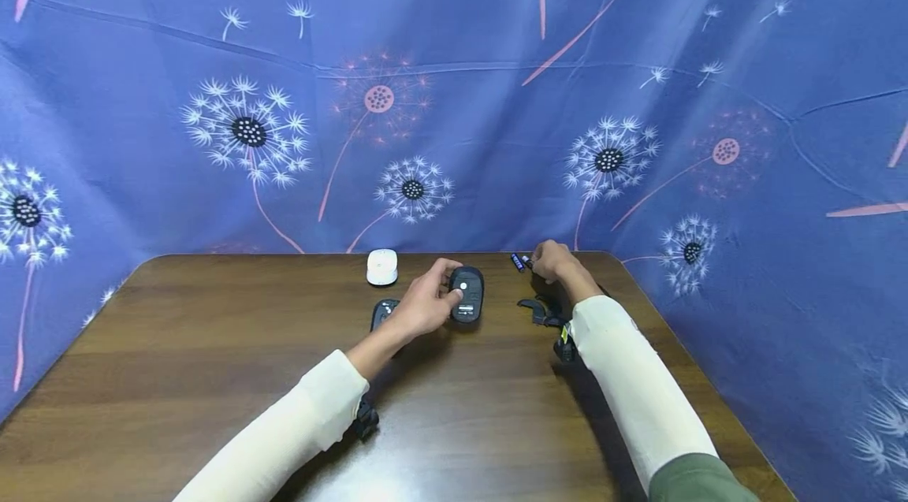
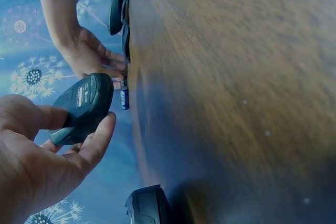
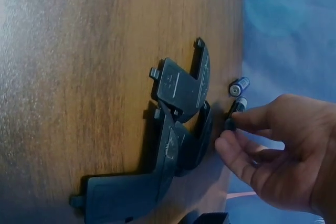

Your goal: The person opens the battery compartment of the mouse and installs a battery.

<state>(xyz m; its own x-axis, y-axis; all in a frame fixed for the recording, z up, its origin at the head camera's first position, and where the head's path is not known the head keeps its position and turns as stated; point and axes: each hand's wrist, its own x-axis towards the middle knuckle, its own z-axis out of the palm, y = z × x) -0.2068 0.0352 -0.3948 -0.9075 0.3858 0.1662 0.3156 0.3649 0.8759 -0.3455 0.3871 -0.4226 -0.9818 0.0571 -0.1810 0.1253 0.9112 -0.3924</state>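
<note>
My left hand [image 1: 424,303] holds a black computer mouse [image 1: 468,299] above the table, its underside with a label and a round light spot turned toward me. In the left wrist view, thumb and fingers grip the mouse [image 2: 86,103] by its edges. Near the table's back right edge, my right hand [image 1: 556,262] pinches a small dark battery [image 3: 240,105] between thumb and fingertips; the fingers hide part of it. Beside that battery lies a blue one [image 3: 240,86]. Several black battery covers [image 3: 178,90] lie in a loose group close to the right hand.
A white mouse [image 1: 381,267] sits near the table's back edge. Another dark mouse [image 1: 383,310] stands partly behind the left hand. The brown wooden table [image 1: 284,360] meets a blue dandelion-print cloth [image 1: 482,132] at the back and right.
</note>
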